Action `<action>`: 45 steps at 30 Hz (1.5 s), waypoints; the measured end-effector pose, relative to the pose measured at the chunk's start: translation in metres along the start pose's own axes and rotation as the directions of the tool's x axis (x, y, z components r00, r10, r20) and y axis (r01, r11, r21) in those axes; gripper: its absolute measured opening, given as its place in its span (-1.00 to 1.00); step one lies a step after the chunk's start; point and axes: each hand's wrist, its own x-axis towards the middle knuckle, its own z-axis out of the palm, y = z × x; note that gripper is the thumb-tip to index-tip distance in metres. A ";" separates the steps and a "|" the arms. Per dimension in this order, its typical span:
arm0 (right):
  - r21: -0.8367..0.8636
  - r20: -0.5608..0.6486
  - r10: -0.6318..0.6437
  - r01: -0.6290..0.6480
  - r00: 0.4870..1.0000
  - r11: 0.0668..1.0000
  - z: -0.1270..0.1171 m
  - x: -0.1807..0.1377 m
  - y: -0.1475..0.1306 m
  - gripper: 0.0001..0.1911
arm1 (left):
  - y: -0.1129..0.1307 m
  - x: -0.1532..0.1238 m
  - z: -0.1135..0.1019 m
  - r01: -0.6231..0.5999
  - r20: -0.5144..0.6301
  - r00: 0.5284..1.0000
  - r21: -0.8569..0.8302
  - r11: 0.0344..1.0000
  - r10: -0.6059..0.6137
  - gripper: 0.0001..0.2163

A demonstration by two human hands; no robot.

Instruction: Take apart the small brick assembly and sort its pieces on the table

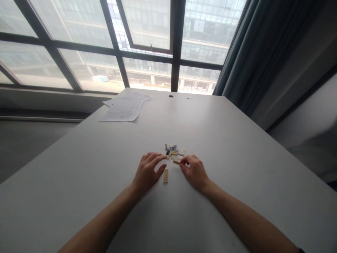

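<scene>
A small pile of building bricks [173, 147] in grey, white, black and tan lies on the white table. My left hand [149, 170] reaches in from the left, thumb and fingers apart, its index fingertip at the pile's near left edge by a small tan piece [167, 157]. Just right of that thumb, a long tan studded brick [165, 176] lies flat on its own. My right hand [194, 171] pinches one end of a narrow tan brick [176, 162] between thumb and fingers, close to the pile's near side.
Printed paper sheets [123, 108] lie at the table's far left. Two small round cable holes, one dark [171, 96], sit near the far edge of the table [237, 168]. Behind are large windows, with a dark curtain [244, 59] on the right.
</scene>
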 end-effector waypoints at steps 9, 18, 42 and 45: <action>0.783 0.209 0.280 -0.332 0.937 0.527 0.012 -0.001 -0.017 -0.73 | 0.017 0.000 0.001 -0.048 0.001 0.999 -0.046 0.998 0.048 -0.64; 0.856 0.277 0.234 -0.350 0.932 0.381 0.016 -0.003 -0.024 -0.71 | 0.022 0.001 -0.002 -0.036 -0.022 0.999 -0.085 0.996 0.034 -0.66; 0.812 0.106 0.283 -0.247 0.953 0.529 0.012 0.003 -0.018 -0.77 | 0.012 0.006 -0.008 -0.063 -0.100 0.994 -0.242 0.968 0.040 -0.90; 0.801 0.111 0.279 -0.252 0.954 0.543 0.012 0.003 -0.017 -0.80 | 0.007 0.006 -0.012 -0.021 -0.157 0.987 -0.200 0.979 -0.011 -0.89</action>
